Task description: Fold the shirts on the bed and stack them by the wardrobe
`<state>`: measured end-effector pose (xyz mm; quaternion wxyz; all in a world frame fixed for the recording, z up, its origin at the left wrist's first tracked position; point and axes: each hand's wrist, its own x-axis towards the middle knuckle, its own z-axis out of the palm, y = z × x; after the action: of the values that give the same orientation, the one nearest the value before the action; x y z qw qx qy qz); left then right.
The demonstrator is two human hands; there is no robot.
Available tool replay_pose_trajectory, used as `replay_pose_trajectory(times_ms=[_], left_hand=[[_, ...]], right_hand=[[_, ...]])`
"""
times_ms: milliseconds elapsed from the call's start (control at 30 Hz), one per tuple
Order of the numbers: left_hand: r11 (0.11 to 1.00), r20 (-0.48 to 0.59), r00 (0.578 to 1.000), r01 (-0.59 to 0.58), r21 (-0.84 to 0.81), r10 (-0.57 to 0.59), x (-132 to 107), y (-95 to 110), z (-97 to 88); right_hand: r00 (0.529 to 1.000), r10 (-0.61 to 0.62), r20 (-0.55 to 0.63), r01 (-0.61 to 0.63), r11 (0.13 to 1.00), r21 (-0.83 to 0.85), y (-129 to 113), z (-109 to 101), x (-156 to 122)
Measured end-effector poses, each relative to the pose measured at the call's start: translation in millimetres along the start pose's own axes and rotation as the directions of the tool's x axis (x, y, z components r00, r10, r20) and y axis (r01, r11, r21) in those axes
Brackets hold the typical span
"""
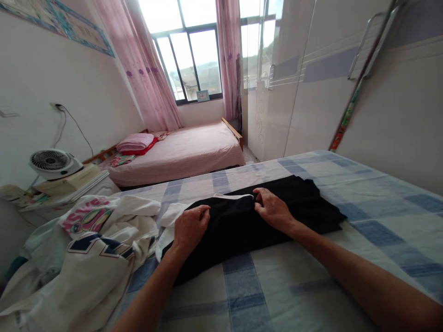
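Observation:
A black garment (224, 235) lies folded lengthwise across the checked bed, its kind not clear. White cloth (172, 216) shows along its left end and in a strip at its far edge. My left hand (191, 227) is closed with bent fingers at the left part of the black cloth. My right hand (272, 208) pinches the garment near the end of the white strip, thumb and fingers together. To the right, the black fabric (311, 205) spreads flat with uneven edges.
Crumpled white clothes (86, 272), some printed, are heaped at the left. A blue-and-white checked sheet (346, 276) covers the bed. Beyond are a small fan (53, 162) on a side unit, a pink bed (187, 152) and a white wardrobe (294, 110) on the right.

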<state>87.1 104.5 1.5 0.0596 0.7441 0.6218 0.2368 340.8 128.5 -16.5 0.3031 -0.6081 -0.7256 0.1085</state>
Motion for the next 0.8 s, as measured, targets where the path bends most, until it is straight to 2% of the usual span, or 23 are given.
replay_pose_trajectory(times_ms=[67,100,133,200,300,367,467,633,800], left_hand=[[0.987,-0.152,0.978,-0.126,0.102,0.140,-2,8,1.3],[0.972,-0.185,0.957,-0.201,0.125,0.222,-4,10,3.2],[0.954,-0.187,0.939,-0.266,0.140,0.289,-5,11,6.2],[0.928,-0.112,0.927,-0.338,0.157,0.357,-8,9,16.1],[0.927,0.098,0.941,-0.336,0.166,0.324,-14,-1,35.1],[0.934,0.171,0.944,-0.310,0.179,0.281,-17,-6,44.7],[0.931,0.183,0.947,-0.300,0.208,0.264,-18,-9,49.9],[0.927,0.182,0.955,-0.277,0.254,0.236,-18,-5,46.5],[0.937,0.166,0.962,-0.251,0.243,0.215,-21,-1,43.8]], right_hand=[[0.976,-0.175,-0.130,0.159,0.980,-0.121,-12,-4,-6],[0.949,-0.276,-0.154,0.254,0.956,-0.149,-17,-4,-9],[0.919,-0.367,-0.143,0.345,0.925,-0.160,-21,-2,-12],[0.879,-0.475,-0.042,0.463,0.870,-0.168,-23,7,-17],[0.893,-0.421,0.159,0.445,0.880,-0.169,-11,26,-21],[0.910,-0.350,0.221,0.389,0.905,-0.170,0,36,-20],[0.914,-0.333,0.233,0.376,0.910,-0.173,9,41,-18],[0.913,-0.307,0.268,0.365,0.909,-0.202,6,40,-17],[0.953,-0.215,0.214,0.272,0.919,-0.286,16,40,-16]])
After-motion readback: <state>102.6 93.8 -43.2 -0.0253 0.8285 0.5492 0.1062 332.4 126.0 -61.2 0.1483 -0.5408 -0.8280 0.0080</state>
